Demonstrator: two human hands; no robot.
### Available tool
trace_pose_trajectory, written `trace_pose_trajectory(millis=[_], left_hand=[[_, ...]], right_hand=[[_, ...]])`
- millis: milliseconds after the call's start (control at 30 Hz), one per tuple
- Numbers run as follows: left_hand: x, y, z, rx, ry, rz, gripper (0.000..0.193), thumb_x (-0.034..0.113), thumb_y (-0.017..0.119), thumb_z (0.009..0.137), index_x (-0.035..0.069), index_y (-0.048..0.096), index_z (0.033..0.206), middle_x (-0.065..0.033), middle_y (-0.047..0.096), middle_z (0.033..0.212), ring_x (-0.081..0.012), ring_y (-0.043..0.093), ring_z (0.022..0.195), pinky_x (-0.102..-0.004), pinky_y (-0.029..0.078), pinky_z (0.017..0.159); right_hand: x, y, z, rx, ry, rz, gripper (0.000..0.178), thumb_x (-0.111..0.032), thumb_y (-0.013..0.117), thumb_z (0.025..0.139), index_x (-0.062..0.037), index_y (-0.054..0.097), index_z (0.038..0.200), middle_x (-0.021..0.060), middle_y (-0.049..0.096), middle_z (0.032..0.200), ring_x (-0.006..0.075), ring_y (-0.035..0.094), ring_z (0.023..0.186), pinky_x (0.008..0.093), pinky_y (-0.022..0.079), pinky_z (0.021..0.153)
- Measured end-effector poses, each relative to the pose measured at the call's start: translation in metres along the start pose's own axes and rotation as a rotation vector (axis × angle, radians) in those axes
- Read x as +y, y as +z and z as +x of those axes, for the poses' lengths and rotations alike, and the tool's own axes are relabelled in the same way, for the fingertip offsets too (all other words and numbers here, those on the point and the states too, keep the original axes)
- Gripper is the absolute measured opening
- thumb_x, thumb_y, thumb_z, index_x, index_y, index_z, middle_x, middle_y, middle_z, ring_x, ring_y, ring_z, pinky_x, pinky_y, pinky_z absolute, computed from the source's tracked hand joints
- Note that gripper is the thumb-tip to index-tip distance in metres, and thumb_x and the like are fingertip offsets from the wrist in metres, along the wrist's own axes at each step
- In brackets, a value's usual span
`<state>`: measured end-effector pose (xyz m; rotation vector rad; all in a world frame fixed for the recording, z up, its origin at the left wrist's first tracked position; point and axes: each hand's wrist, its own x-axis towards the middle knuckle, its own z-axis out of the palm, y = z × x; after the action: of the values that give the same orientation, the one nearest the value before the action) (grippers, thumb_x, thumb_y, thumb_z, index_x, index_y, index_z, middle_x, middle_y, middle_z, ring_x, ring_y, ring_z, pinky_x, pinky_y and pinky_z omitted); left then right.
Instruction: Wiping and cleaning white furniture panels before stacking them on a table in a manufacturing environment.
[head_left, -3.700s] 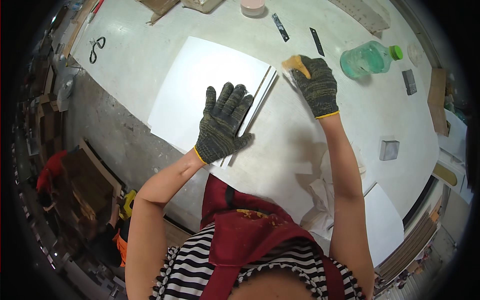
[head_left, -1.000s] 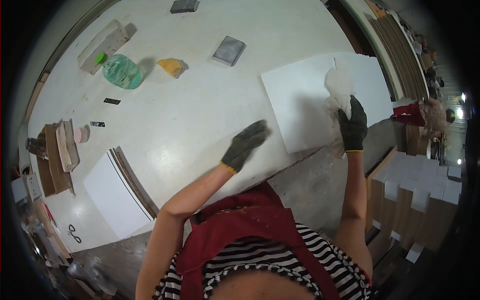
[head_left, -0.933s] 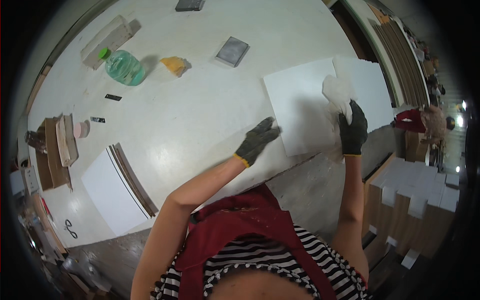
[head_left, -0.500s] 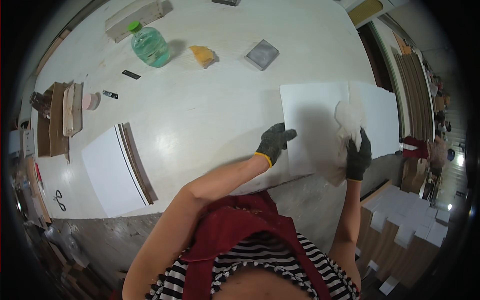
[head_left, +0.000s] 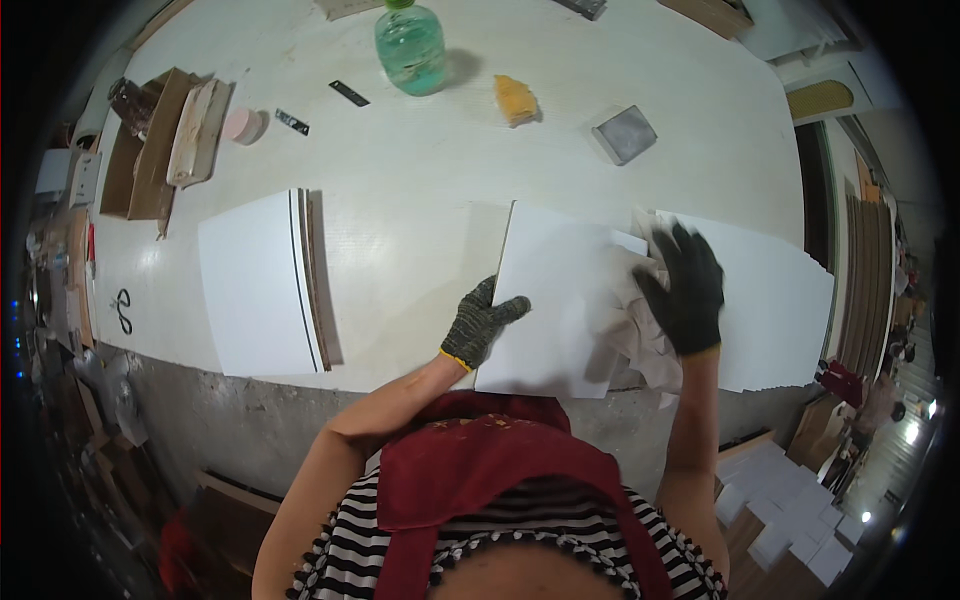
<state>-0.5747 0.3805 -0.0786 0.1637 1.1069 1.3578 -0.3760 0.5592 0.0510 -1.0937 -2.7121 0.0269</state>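
My left hand (head_left: 482,322), in a dark knitted glove with a yellow cuff, grips the left edge of a white board (head_left: 555,290), thumb lying on top. A crumpled pale cloth (head_left: 640,340) lies at the board's right side, slightly blurred. My right hand (head_left: 688,290), gloved alike, is over the cloth's right side with fingers spread; whether its palm touches the cloth is hidden. To its right lies a stack of white sheets or boards (head_left: 765,300) with uneven edges.
Another white board stack (head_left: 260,285) lies left, beside black scissors (head_left: 124,311). Farther back are a cardboard box (head_left: 150,165), a pink round container (head_left: 242,126), a bottle of green liquid (head_left: 412,52), a yellow sponge-like piece (head_left: 515,98) and a grey square block (head_left: 625,135).
My left hand and the white board have moved left, away from the right stack. My right hand has loosened from the cloth and spread its fingers. The whole view has shifted too.
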Motion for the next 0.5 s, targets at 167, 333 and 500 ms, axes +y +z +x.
trace_pose_trajectory(millis=[167,333,500], left_hand=[[0.003,0.009,-0.002,0.086,0.019,0.15,0.037,0.008,0.072,0.082,0.001,0.061,0.116,-0.0038,0.067,0.096,-0.0101,0.058,0.085,-0.0287,0.05,0.078],[-0.008,-0.006,-0.002,0.085,0.082,0.124,0.037,0.012,0.073,0.082,0.001,0.061,0.115,-0.0042,0.067,0.094,-0.0091,0.057,0.083,-0.0287,0.05,0.076],[-0.005,-0.01,-0.003,0.12,0.051,0.283,0.039,0.01,0.072,0.083,0.004,0.061,0.12,-0.0019,0.067,0.097,-0.0084,0.057,0.083,-0.0281,0.05,0.075]], right_hand=[[-0.036,0.123,0.154,0.229,-0.107,0.396,0.071,-0.038,0.069,0.083,-0.0053,0.041,0.139,0.0205,0.048,0.136,0.0362,0.043,0.129,0.0421,0.038,0.104],[-0.055,0.171,0.214,-0.099,0.044,0.304,0.061,-0.036,0.069,0.083,-0.0065,0.049,0.132,0.0214,0.058,0.124,0.0377,0.056,0.113,0.0434,0.045,0.096],[-0.06,0.138,0.141,-0.409,0.159,1.277,0.048,-0.038,0.07,0.081,-0.0064,0.061,0.117,0.0135,0.064,0.108,0.0294,0.063,0.094,0.0375,0.051,0.084]])
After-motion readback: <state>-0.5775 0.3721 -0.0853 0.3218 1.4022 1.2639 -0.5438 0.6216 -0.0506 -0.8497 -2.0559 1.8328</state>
